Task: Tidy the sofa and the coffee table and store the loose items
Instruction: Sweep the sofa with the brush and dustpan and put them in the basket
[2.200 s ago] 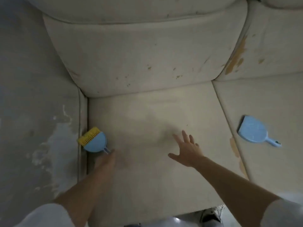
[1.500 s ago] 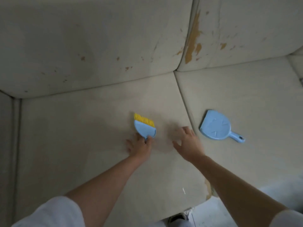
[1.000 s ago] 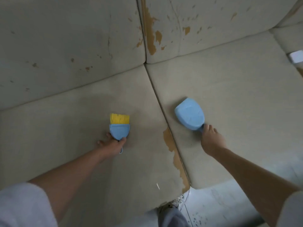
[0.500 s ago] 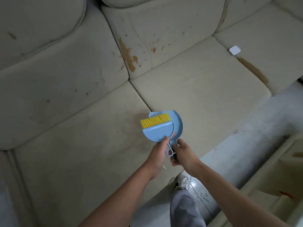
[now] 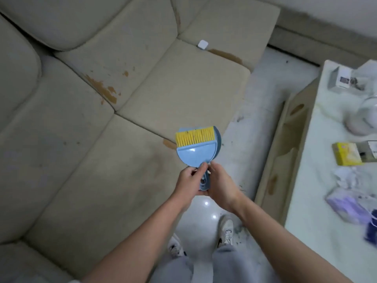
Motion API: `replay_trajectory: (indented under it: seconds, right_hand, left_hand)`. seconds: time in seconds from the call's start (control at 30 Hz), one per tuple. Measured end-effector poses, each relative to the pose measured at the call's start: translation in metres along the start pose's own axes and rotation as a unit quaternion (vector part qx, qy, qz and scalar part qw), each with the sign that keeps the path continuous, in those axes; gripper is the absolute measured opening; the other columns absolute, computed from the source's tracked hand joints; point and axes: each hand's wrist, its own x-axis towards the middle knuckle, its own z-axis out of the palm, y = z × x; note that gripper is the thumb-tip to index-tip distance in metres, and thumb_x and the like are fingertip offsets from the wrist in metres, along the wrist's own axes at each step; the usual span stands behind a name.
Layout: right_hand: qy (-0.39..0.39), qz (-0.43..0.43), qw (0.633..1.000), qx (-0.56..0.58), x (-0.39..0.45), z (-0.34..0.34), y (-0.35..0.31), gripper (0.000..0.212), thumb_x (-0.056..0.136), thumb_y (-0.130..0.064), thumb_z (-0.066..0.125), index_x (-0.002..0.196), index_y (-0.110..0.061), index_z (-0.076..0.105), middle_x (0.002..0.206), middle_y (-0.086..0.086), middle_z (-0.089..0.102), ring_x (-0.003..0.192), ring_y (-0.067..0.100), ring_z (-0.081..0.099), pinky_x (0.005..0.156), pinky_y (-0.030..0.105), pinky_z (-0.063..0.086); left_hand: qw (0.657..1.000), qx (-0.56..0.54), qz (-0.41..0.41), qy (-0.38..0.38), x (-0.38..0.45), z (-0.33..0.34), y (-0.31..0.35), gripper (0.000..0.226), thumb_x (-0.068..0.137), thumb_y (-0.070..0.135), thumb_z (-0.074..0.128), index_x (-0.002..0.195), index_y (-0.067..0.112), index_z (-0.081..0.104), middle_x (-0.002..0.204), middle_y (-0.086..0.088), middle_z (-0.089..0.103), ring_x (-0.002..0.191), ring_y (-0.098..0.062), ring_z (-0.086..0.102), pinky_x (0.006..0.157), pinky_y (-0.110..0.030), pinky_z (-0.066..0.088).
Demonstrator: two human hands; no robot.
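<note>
A small blue brush [image 5: 194, 152] with yellow bristles lies nested in a blue dustpan [image 5: 218, 139], whose rim shows behind the brush. Both are held in the air over the front edge of the beige sofa [image 5: 85, 123]. My left hand [image 5: 188, 180] and my right hand [image 5: 221, 183] meet around their joined handles; the left grips from the left side, the right from the right and below. A small white square object [image 5: 202, 45] lies on the far sofa seat. The coffee table [image 5: 318, 180] at the right carries several loose items.
On the table sit a yellow box [image 5: 345, 154], a purple pack [image 5: 346, 207], crumpled white paper [image 5: 348, 177], a grey box [image 5: 338, 79] and a glass vessel [image 5: 365, 115]. An open shelf [image 5: 285, 144] faces the sofa. My feet stand on the glossy floor [image 5: 263, 94] between sofa and table.
I swept the brush rightward across the seat, picked up the dustpan with my right hand, then joined the two. My view has turned right, bringing the table in.
</note>
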Motion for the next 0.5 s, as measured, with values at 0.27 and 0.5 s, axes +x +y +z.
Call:
replay_trajectory:
  seconds: [0.27, 0.5]
  right_hand:
    - [0.149, -0.023, 0.989, -0.008, -0.064, -0.107, 0.043, 0.027, 0.089, -0.021, 0.046, 0.108, -0.014, 0.064, 0.105, 0.006, 0.073, 0.088, 0.019, 0.073, 0.074, 0.04, 0.061]
    - [0.151, -0.035, 0.987, 0.028, -0.102, -0.198, 0.057, 0.039, 0.096, 0.002, 0.037, 0.129, -0.014, 0.051, 0.109, 0.008, 0.067, 0.084, 0.022, 0.067, 0.079, 0.036, 0.059]
  left_hand:
    - [0.997, 0.073, 0.027, 0.012, -0.01, 0.106, -0.059, 0.008, 0.087, 0.025, 0.073, 0.092, 0.022, 0.068, 0.082, 0.004, 0.075, 0.077, -0.016, 0.073, 0.047, -0.02, 0.052]
    - [0.979, 0.184, 0.088, 0.024, 0.011, 0.187, -0.094, 0.118, 0.073, 0.024, 0.084, 0.154, 0.033, -0.002, 0.103, 0.024, 0.065, 0.079, -0.002, 0.071, 0.068, -0.015, 0.054]
